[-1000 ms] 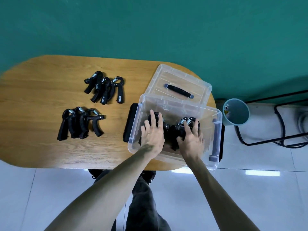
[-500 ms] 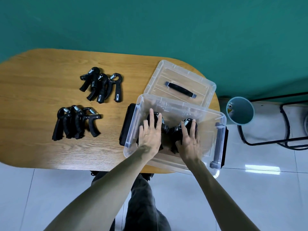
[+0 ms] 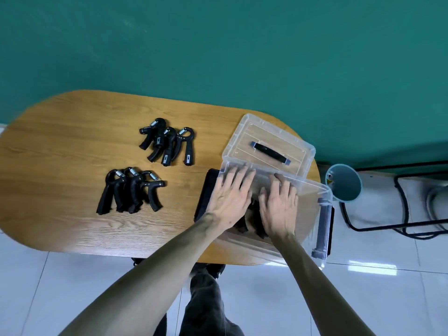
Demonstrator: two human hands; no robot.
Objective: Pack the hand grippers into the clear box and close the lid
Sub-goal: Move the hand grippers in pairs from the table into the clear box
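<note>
The clear box (image 3: 312, 190) stands open at the right end of the wooden table (image 3: 60, 154). Both my hands are inside it, palms down and fingers spread. My left hand (image 3: 230, 197) and my right hand (image 3: 278, 204) lie side by side over black hand grippers (image 3: 252, 223), which show only between and below the palms. Neither hand visibly grips anything. The clear lid (image 3: 242, 144) with its black handle lies flat just behind the box. Two groups of black hand grippers remain on the table: a far group (image 3: 167, 144) and a near group (image 3: 131, 190).
The box overhangs the table's near right edge; its grey latch (image 3: 323, 226) faces right and a black one (image 3: 206, 190) faces left. A teal bin (image 3: 344, 183) and a black metal frame (image 3: 407, 214) stand on the tiled floor to the right. A green wall lies behind.
Both hands have flattened and slid toward the box's far wall, now covering the gripper heads that showed before. The view has tilted, so the table sits lower in the picture.
</note>
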